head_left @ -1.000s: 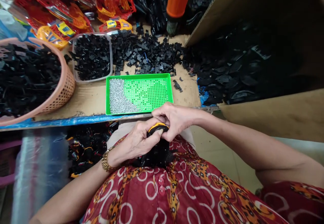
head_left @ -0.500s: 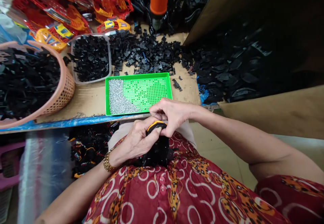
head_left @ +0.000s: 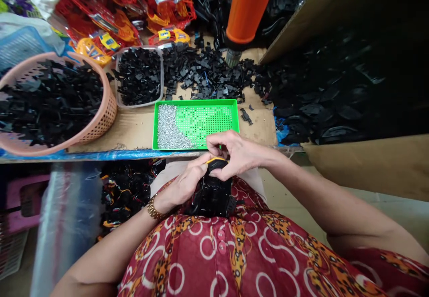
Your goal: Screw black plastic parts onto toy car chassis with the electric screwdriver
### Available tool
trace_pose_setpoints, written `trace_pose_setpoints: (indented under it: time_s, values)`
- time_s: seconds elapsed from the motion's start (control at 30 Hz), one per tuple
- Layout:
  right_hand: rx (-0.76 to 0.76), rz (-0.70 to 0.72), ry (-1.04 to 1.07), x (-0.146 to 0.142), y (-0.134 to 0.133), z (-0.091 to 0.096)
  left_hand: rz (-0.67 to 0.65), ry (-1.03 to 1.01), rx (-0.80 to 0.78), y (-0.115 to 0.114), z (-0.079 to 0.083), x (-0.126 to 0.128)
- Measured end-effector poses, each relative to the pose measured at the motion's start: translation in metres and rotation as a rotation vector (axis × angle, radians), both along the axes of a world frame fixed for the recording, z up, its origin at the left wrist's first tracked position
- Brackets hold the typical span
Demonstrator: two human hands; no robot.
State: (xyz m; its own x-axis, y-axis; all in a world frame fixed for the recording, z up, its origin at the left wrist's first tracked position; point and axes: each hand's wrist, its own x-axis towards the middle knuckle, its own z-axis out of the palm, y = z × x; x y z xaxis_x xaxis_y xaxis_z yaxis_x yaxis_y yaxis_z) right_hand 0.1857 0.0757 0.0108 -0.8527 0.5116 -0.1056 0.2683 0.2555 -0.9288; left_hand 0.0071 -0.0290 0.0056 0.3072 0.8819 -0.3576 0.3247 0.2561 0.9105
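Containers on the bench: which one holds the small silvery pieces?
The green tray, nearest the right hand: the silvery pieces are heaped toward its left end. The round pink basket and the clear box hold black parts instead.

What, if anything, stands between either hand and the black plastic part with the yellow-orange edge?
Nothing visible: the left hand and the right hand both touch the part. The green rectangular plastic tray lies beyond them, not between.

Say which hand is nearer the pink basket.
Left. The left hand is right of the basket and lower in view; the right hand is farther right, at the near edge of the tray.
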Motion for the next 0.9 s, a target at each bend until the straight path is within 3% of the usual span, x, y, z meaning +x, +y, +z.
trace_pose_setpoints:
  time_s: [0.23, 0.4, 0.57, 0.9]
  values:
    - [-0.088, 0.043, 0.051, -0.005, -0.002, -0.002, -0.148, 0.005, 0.137, 0.0, -0.004, -0.008]
    - [-0.023, 0.045, 0.006, -0.008, -0.003, 0.002, -0.092, 0.082, 0.181, 0.002, 0.005, 0.001]
    - [0.072, -0.004, -0.111, -0.01, -0.008, 0.007, -0.057, 0.084, 0.193, 0.001, 0.004, 0.004]
    - [0.0, 0.054, 0.027, -0.005, 0.004, -0.01, -0.106, 0.129, 0.203, 0.001, 0.005, 0.01]
